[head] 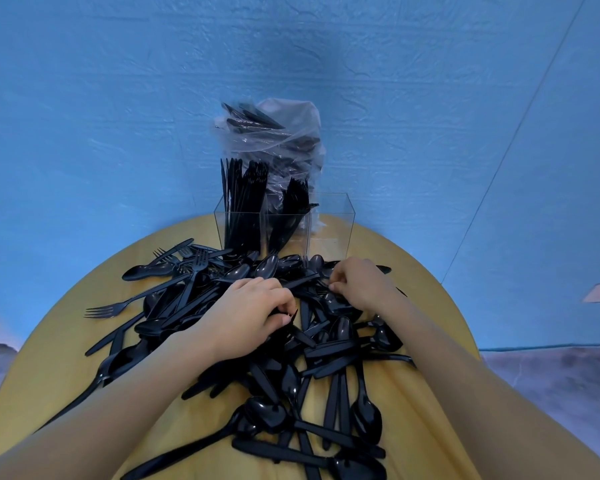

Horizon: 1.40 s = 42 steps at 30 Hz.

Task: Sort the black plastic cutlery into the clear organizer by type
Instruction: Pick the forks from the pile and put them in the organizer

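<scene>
Both hands lay knuckles-up on a heap of glossy black plastic cutlery (291,341), forearms bare and reaching in from the near edge. The left hand (253,313) had its fingers curled downward, thumb and fingertips pinching the end of a thin black piece at the heap's middle; which type it was could not be told. The right hand (357,282) sat just beyond and to the right of the left, fingers bent under and pinching at small black ends among the spoons; what exactly it held could not be made out.

Around the hands the heap spread in a tangle: smooth oval spoon bowls catching highlights, flat ribbed knife handles toward the person, slim forks with four tines splayed out left of the left hand. One fork (108,310) lay apart at the far left of the pile.

Under it all was a rounded counter (49,358) with a matte yellow surface.

Just beyond the right hand stood the clear organizer (329,216), a hard-walled transparent box with upright dividers. Its left and middle compartments held black pieces standing upright. Behind it rose a crinkled clear plastic bag (284,133) with more black cutlery inside, against a textured blue wall (118,98).
</scene>
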Tool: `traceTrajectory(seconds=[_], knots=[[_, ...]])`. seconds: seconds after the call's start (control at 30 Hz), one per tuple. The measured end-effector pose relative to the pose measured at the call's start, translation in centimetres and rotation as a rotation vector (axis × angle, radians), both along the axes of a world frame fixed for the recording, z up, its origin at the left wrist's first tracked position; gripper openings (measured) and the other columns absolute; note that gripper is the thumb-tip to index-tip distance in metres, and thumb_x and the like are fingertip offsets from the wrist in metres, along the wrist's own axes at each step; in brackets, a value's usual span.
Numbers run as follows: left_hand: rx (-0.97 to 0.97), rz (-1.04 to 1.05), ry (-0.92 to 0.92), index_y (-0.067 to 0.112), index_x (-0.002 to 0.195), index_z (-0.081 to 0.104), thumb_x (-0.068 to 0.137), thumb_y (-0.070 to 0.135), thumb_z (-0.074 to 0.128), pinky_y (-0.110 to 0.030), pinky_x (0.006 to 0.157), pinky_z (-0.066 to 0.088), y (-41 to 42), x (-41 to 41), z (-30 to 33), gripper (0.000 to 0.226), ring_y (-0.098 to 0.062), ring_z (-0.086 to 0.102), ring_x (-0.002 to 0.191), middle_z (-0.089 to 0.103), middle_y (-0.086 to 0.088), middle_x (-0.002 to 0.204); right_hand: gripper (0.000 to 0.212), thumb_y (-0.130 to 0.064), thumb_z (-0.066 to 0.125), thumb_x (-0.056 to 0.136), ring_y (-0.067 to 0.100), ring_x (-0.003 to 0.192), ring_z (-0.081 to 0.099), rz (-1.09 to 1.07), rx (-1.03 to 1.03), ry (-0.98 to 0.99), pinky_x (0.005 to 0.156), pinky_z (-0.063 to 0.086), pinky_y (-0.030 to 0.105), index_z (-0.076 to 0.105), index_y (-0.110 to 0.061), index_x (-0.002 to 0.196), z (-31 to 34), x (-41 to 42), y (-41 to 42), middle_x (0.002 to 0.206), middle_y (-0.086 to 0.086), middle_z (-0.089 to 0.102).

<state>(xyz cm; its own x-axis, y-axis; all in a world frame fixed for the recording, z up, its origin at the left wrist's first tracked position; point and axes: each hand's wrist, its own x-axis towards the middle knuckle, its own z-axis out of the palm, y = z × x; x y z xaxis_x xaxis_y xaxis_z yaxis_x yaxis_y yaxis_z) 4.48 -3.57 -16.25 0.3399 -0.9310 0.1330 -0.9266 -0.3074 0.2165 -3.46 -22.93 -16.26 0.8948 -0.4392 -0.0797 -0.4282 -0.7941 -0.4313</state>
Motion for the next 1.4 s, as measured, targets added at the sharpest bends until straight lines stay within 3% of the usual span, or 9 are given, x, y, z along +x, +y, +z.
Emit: traceTrajectory(seconds=[0.23,0.3,0.47,0.53,0.6,0.77,1.0,1.23,1.4], knots=[[0.020,0.034,-0.008,0.031,0.115,0.056,0.097,0.038,0.045,-0.023,0.105,0.021,0.0,0.2,0.0,0.022,-0.004,0.044,0.112,0.051,0.017,0.114,0.019,-0.014,0.047,0.096,0.025,0.077,0.061,-0.020,-0.059,-0.093,0.070,0.050,0.037,0.064,-0.009,0.090,-0.7,-0.4,0.1,0.088,0.006,0.066],[0.016,0.040,-0.012,0.031,0.114,0.056,0.097,0.038,0.045,-0.023,0.105,0.021,-0.1,0.2,0.0,0.022,-0.004,0.044,0.111,0.052,0.017,0.113,0.022,-0.018,0.046,0.097,0.022,0.068,0.058,-0.029,-0.037,-0.107,0.064,0.048,0.035,0.063,-0.007,0.088,-0.7,-0.5,0.1,0.080,0.006,0.064],[0.026,0.050,-0.017,0.032,0.112,0.057,0.097,0.038,0.045,-0.025,0.106,0.022,-0.4,0.3,0.0,0.020,-0.004,0.045,0.111,0.052,0.017,0.112,0.039,-0.036,0.050,0.096,0.017,0.054,0.046,-0.042,-0.001,-0.017,0.054,0.037,0.028,0.058,-0.007,0.072,-0.3,0.5,0.5,0.061,0.004,0.053],[0.031,0.050,-0.014,0.032,0.113,0.057,0.097,0.038,0.045,-0.025,0.106,0.022,-0.3,0.3,0.0,0.021,-0.003,0.045,0.111,0.052,0.018,0.112,0.040,-0.034,0.056,0.093,0.018,0.053,0.046,-0.053,0.022,0.034,0.053,0.037,0.028,0.049,-0.011,0.061,-0.4,1.1,0.8,0.057,0.002,0.049],[0.040,0.051,-0.013,0.032,0.114,0.056,0.097,0.038,0.044,-0.025,0.107,0.022,-0.3,0.4,0.0,0.022,-0.003,0.045,0.112,0.052,0.018,0.113,0.033,-0.028,0.061,0.090,0.020,0.060,0.053,-0.081,0.077,0.027,0.060,0.043,0.030,0.052,-0.011,0.064,-0.5,1.4,0.9,0.061,0.004,0.054],[0.082,0.058,-0.048,0.031,0.122,0.053,0.097,0.040,0.043,-0.028,0.108,0.024,-0.9,0.6,0.4,0.028,-0.007,0.044,0.117,0.051,0.014,0.121,0.017,-0.022,0.058,0.089,0.021,0.078,0.061,-0.184,0.022,-0.172,0.067,0.048,0.031,0.063,-0.009,0.078,0.1,0.2,1.0,0.080,0.004,0.064],[0.157,0.044,-0.155,0.032,0.129,0.049,0.098,0.044,0.038,-0.028,0.100,0.025,-2.1,0.8,0.3,0.035,-0.012,0.035,0.122,0.041,0.010,0.130,0.020,-0.032,0.057,0.092,0.013,0.068,0.060,-0.230,-0.070,-0.418,0.061,0.049,0.029,0.063,-0.020,0.077,0.5,-2.7,1.0,0.067,-0.006,0.063],[0.374,0.005,-0.136,0.031,0.126,0.051,0.096,0.054,0.032,-0.034,0.104,0.024,-3.3,1.6,0.8,0.042,-0.015,0.031,0.121,0.035,0.007,0.126,0.014,-0.025,0.057,0.093,0.017,0.072,0.067,-0.326,0.017,-0.620,0.069,0.052,0.033,0.059,-0.018,0.080,0.8,-4.2,0.2,0.079,-0.003,0.068],[0.485,-0.031,-0.058,0.029,0.112,0.055,0.092,0.055,0.044,-0.033,0.100,0.025,-4.2,2.1,1.5,0.034,-0.015,0.035,0.117,0.042,0.005,0.122,0.013,-0.021,0.056,0.093,0.017,0.073,0.065,-0.360,0.098,-0.723,0.066,0.050,0.033,0.056,-0.019,0.080,1.0,-5.0,-0.1,0.076,0.000,0.068]])
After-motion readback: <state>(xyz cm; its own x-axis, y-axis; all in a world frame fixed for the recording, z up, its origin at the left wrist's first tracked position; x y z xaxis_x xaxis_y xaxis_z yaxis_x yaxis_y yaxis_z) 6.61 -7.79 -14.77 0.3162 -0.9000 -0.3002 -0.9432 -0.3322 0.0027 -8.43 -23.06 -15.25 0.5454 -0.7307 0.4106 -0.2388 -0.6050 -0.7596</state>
